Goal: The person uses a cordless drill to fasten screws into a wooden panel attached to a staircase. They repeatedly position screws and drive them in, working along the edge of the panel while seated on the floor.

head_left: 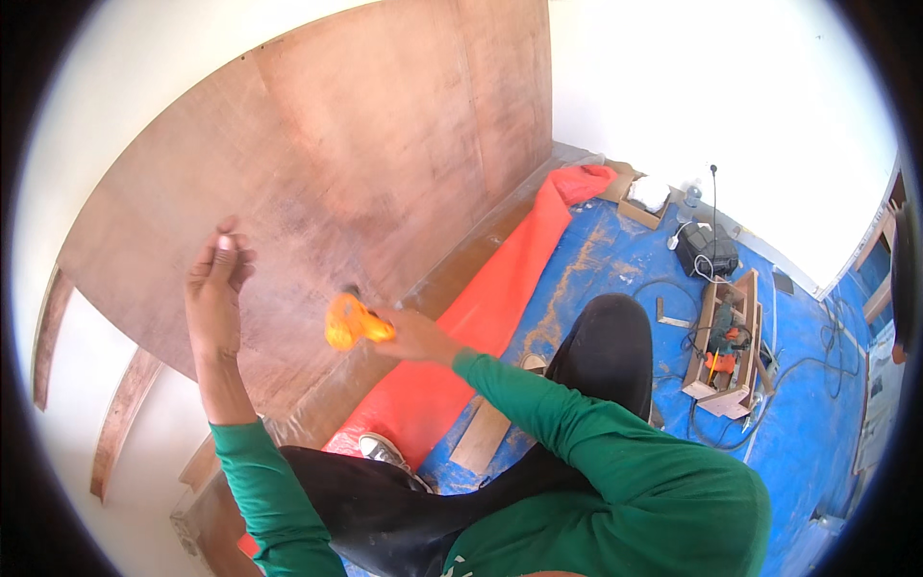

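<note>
Filling the upper left and centre of the frame, a large plywood panel (365,154) leans upright against the white wall, and we steady it with our left hand (216,288) flat on its face, fingers loose and holding nothing. At centre, our right hand (409,337) is wrapped around an orange power tool (351,322), its nose pressed to the panel, seemingly so it bites squarely. At right, a wooden toolbox (731,341) sits on the blue floor sheet (808,413).
</note>
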A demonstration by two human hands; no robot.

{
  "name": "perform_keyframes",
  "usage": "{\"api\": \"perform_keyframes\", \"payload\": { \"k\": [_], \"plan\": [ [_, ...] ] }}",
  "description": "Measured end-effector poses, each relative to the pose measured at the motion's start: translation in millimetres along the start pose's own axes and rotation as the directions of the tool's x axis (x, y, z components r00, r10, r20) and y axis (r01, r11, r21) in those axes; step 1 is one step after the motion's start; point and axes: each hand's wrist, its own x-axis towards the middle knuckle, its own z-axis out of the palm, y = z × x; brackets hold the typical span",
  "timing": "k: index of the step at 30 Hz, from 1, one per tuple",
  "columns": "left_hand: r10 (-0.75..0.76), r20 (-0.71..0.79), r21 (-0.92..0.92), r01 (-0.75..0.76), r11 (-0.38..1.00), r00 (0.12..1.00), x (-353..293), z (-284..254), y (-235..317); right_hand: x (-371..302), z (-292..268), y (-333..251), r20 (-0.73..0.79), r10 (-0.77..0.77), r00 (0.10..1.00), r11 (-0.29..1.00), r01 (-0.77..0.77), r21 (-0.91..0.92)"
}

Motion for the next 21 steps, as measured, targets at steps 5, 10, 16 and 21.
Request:
{"api": "perform_keyframes", "payload": {
  "k": [5,10,16,21],
  "plan": [
    [-0.045,-0.219,-0.435,-0.056,0.899,0.975,70.9,-55.0,-52.6,85.4,-78.6,-99.0,-0.114,-0.236,0.965,0.972,0.233,-0.039],
    [-0.106,-0.211,-0.658,-0.061,0.751,0.972,146.1,-61.5,-70.6,130.7,-122.5,-153.9,-0.265,-0.22,0.939,0.93,0.284,0.232],
    [-0.003,-0.026,-0.721,-0.017,0.693,1.0,158.5,-22.5,-144.4,117.6,-103.6,-99.5,-0.466,-0.381,0.799,0.868,0.483,0.118],
    [-0.297,0.019,-0.89,0.152,0.43,0.955,144.6,23.7,-190.9,114.9,-71.1,-39.1,-0.199,0.113,0.973,0.855,0.007,0.518]
  ]
}}
